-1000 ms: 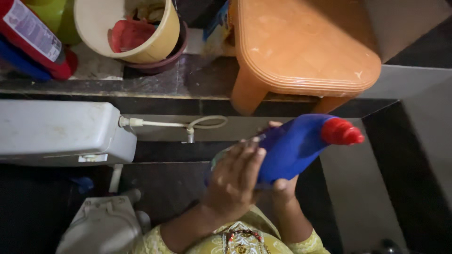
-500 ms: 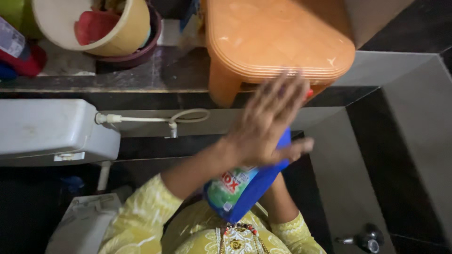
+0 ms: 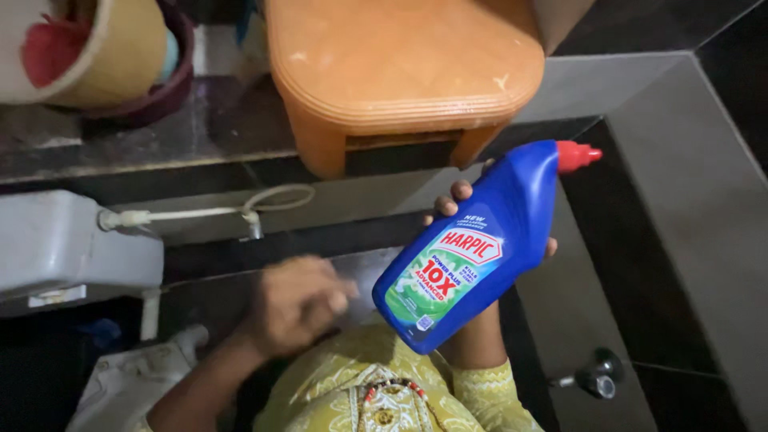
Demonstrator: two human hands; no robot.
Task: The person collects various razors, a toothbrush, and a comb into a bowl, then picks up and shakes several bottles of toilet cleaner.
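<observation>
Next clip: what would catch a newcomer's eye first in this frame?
The blue bottle with a red cap, tilted at centre right and held from behind by the right hand. Above it an orange plastic stool stands on a dark ledge. The left hand hangs blurred at lower centre, holding nothing.

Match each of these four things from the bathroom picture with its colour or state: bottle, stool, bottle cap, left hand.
Things:
1. bottle
2. stool
3. bottle cap
4. left hand

Colour or state:
A. red
B. empty, holding nothing
C. orange
D. blue, held in the right hand

Pairs: 1-D, 2-C, 3-A, 4-B
</observation>
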